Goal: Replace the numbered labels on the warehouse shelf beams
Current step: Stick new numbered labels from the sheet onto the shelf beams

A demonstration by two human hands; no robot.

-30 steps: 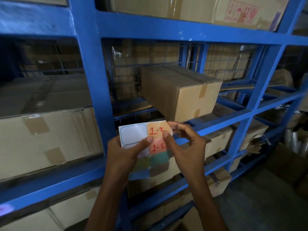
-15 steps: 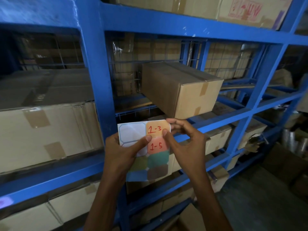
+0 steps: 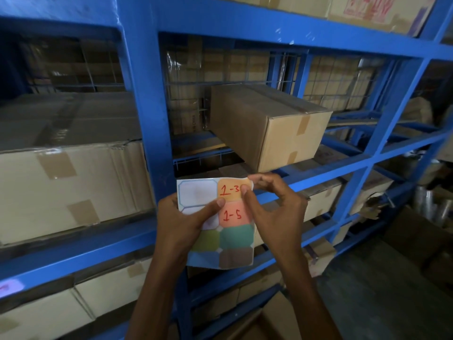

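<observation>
I hold a sheet of coloured sticker labels [image 3: 235,236] upright in front of the blue shelf rack. My left hand [image 3: 181,224] grips its left side, thumb pressed on the sheet. My right hand [image 3: 274,207] pinches the upper right corner of the orange label marked "1-3" [image 3: 229,190]. Below it is a pink label marked "1-5" [image 3: 232,214], then green, blue and brown blank labels. Two spots at the upper left of the sheet are empty white backing. A pale purple label [image 3: 9,287] is stuck on the blue beam [image 3: 73,253] at far left.
A blue upright post [image 3: 149,106] stands just behind the sheet. A taped cardboard box [image 3: 269,126] sits angled on the shelf above my hands. Large boxes [image 3: 68,182] fill the left bay, and smaller boxes fill the lower shelves. Concrete floor lies at lower right.
My right thumb and finger have shifted up onto the corner of the "1-3" label, covering part of the "3". The view has moved slightly closer to the rack.
</observation>
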